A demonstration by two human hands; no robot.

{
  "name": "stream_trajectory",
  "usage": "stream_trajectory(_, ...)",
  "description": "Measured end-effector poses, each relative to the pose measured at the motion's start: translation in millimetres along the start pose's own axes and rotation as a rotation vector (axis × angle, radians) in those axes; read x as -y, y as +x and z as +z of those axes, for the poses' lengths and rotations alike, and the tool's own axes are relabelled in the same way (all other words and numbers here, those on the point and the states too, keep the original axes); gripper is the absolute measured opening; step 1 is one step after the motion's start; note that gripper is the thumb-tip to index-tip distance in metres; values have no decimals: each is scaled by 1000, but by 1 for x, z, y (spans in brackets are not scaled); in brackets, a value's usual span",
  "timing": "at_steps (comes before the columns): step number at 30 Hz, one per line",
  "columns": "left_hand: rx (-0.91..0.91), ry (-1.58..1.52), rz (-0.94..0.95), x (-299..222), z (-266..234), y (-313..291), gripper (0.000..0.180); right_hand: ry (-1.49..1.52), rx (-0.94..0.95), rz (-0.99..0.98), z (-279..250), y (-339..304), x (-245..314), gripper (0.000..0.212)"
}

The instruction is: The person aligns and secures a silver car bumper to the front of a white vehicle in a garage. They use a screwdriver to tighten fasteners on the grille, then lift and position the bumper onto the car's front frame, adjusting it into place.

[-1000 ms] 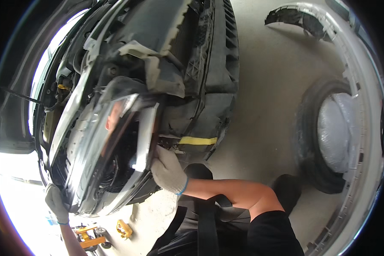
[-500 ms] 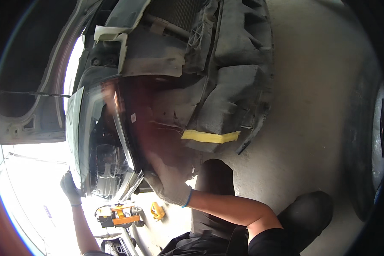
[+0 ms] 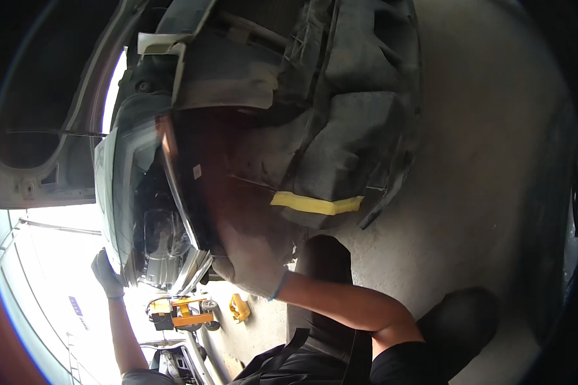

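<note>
A large clear headlight (image 3: 167, 224) with a dark inside sits at the corner of a car's front end, where the bumper is off. At its outer lens edge, my left hand (image 3: 108, 274), in a grey glove, grips the lower left corner. My right hand (image 3: 253, 277), gloved with a blue cuff, is closed at the other side of the headlight's near end, its fingertips partly hidden behind the edge. Right of the headlight lies a dark red body panel (image 3: 237, 218). A strip of yellow tape (image 3: 318, 203) crosses the black plastic liner (image 3: 347, 147) beside it.
A raised hood (image 3: 45, 96) with a thin prop rod spans the upper left. An orange wheeled jack (image 3: 189, 312) and a yellow object (image 3: 239, 308) stand on the floor below. A tyre (image 3: 552, 224) is at the far right. My bent knees are under the bumper area.
The headlight has shifted slightly left and up in the picture, with both hands staying at its edges. The whole view has also moved a little.
</note>
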State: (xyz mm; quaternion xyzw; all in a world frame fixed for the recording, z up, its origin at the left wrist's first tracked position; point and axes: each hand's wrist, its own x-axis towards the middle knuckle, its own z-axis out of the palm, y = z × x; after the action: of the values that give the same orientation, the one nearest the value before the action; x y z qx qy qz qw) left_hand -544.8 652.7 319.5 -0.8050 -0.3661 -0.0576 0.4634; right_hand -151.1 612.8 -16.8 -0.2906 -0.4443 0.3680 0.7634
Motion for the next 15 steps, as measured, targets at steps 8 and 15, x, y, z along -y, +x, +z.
stream_trajectory(8, 50, -330, -417, 28, -12, -27, 60, 195, -235, -9, 20, -18, 2, 58)
stream_trajectory(15, 444, -1681, -1167, -7, -39, 12, 111, 136, 82, 120, 12, 1, -19, 73)
